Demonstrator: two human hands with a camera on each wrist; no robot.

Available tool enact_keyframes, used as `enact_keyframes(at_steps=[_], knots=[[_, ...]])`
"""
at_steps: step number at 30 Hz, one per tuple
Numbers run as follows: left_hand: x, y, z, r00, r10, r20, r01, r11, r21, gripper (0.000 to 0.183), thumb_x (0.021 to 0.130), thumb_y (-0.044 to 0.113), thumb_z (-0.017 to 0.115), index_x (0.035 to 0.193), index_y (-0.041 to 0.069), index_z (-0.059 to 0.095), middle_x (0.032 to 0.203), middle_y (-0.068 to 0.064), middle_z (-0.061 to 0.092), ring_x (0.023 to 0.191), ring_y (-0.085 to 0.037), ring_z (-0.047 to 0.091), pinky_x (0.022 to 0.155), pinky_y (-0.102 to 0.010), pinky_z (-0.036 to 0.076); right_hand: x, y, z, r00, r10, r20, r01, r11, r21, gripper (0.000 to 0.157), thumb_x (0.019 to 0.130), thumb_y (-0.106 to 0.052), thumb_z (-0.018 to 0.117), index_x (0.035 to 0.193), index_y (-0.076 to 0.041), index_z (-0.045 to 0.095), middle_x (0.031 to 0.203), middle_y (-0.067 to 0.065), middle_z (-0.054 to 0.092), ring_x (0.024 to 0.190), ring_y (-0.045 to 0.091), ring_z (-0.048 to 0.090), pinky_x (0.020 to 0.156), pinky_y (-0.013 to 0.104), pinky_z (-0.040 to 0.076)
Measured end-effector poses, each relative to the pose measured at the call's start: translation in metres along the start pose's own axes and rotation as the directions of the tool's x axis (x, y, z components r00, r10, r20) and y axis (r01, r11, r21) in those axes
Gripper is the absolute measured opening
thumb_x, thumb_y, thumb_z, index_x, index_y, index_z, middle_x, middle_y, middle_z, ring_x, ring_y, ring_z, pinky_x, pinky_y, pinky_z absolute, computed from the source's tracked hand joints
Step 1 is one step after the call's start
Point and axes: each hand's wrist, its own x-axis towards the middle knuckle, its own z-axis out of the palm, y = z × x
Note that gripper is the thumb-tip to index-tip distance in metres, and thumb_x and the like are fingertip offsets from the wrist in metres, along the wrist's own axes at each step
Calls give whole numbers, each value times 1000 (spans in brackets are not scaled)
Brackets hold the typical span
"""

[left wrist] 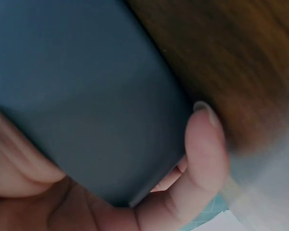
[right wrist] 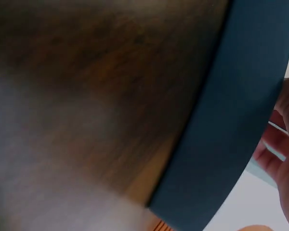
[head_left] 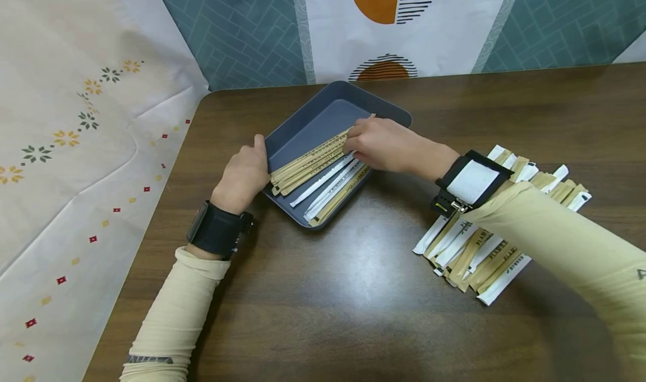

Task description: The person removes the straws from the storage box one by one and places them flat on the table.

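A dark grey-blue tray (head_left: 298,127) sits at a slant near the table's far left. My left hand (head_left: 241,174) grips its left wall; in the left wrist view the thumb (left wrist: 206,149) lies along the outer side. Inside the tray, tan paper stick packets (head_left: 308,166) lie side by side, with white stick packets (head_left: 330,194) nearer the front wall. Over the packets' right ends, my right hand (head_left: 386,143) has its fingers bent and pinches at a tan packet; the fingertips are mostly hidden. In the right wrist view the tray wall hides part of the right hand (right wrist: 282,139).
A pile of tan and white stick packets (head_left: 484,247) lies on the brown wooden table (head_left: 353,314) at right, partly under the right forearm. Flowered white cloth (head_left: 101,163) borders the left edge. Patterned blue-green and white fabric (head_left: 242,34) hangs beyond the far edge.
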Motion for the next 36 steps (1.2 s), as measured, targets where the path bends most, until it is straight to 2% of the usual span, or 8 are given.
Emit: enact_keyframes(at_steps=[5,11,17,21,24,29,32,36], knots=[[0,1,-1,1000,-3,8,3,1000,-4,57,92,0,55,140,-6,24,117,-33,54,91,-37,60,75,-46,51,8,0,-1,996,2,87,-3,1000,7,25,84,2,70,108,-5,73,107,11,70,99,28,60,88,44,49],[-1,-1,-1,999,27,-26,-27,1000,-5,54,91,1,55,136,-8,27,112,-34,56,89,-39,62,73,-46,51,14,-1,-1,992,2,130,-6,1000,30,20,84,8,64,97,-5,73,97,9,70,86,24,60,78,39,51],[-1,-2,0,999,29,-37,-29,1000,8,54,91,2,55,137,-8,27,112,-34,56,90,-40,63,74,-47,52,19,-3,-4,984,19,175,-14,1000,-27,23,84,12,54,77,-7,65,76,6,60,70,23,48,61,34,37],[0,-2,0,999,31,-35,-31,999,17,53,91,1,53,136,-8,27,110,-33,57,89,-40,63,73,-46,52,17,-3,-10,990,14,138,-7,999,-53,18,86,8,59,90,-5,71,86,8,67,81,26,57,69,37,46],[1,-3,1,999,37,-37,-36,999,17,51,91,0,53,135,-9,28,109,-33,57,89,-40,63,73,-47,52,11,-5,-19,997,-8,71,15,995,-96,19,86,3,65,102,-4,72,95,10,70,90,29,59,77,40,48],[0,-4,2,999,26,-26,-25,1000,11,52,92,1,54,135,-8,28,112,-33,56,91,-40,62,75,-47,51,-2,-14,-39,995,-86,-41,78,983,-167,15,85,3,68,99,-2,71,89,11,69,81,28,54,69,37,42],[-1,-3,1,1000,25,-14,-25,1000,-2,53,92,2,55,136,-8,27,114,-33,55,91,-39,62,75,-46,52,-19,-17,-49,989,-126,-79,108,973,-202,13,83,6,68,94,-1,69,85,11,67,78,29,52,66,37,39],[-2,-4,-2,999,35,-15,-35,999,-3,52,91,1,54,135,-8,27,111,-33,56,89,-39,62,73,-46,52,-57,-17,-63,974,-168,-152,129,963,-237,17,77,9,71,90,-1,67,81,10,65,78,29,53,66,40,41]])
